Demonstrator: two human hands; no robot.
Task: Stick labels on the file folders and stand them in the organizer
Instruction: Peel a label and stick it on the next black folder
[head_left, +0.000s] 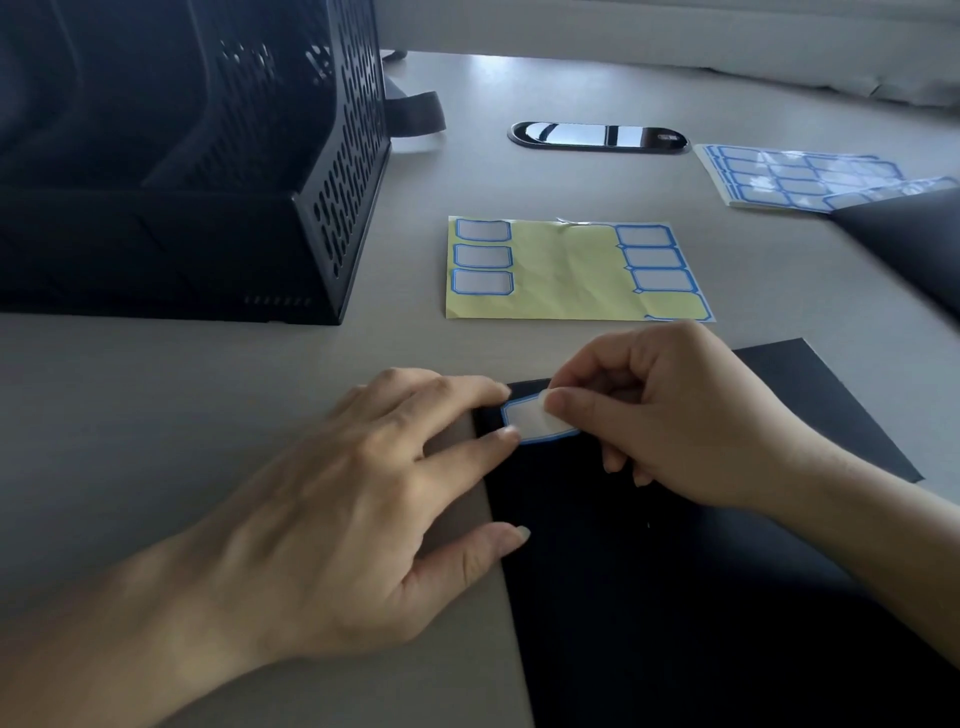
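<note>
Head view: pretty plain setup, a grey-beige table (156, 415) with some pale glare near its far edge. Behind that edge there's just a light wall-ish band, can't tell more.

The black mesh organizer (348, 182) stands at the far left. A glossy black oval cable port (597, 137) is set into the tabletop further back. In the middle lies a yellow backing sheet (566, 270) with blue-bordered labels down both sides, and a stack of label sheets (800, 179) sits far right, partly under a second dark folder (909, 244).

The black folder (675, 597) lies flat up front. The label (527, 420) is at its top left corner. The left hand (337, 493) is spread flat, fingertips touching the label's left edge. The right hand (675, 415) pinches the label's right end between thumb and forefinger.
</note>
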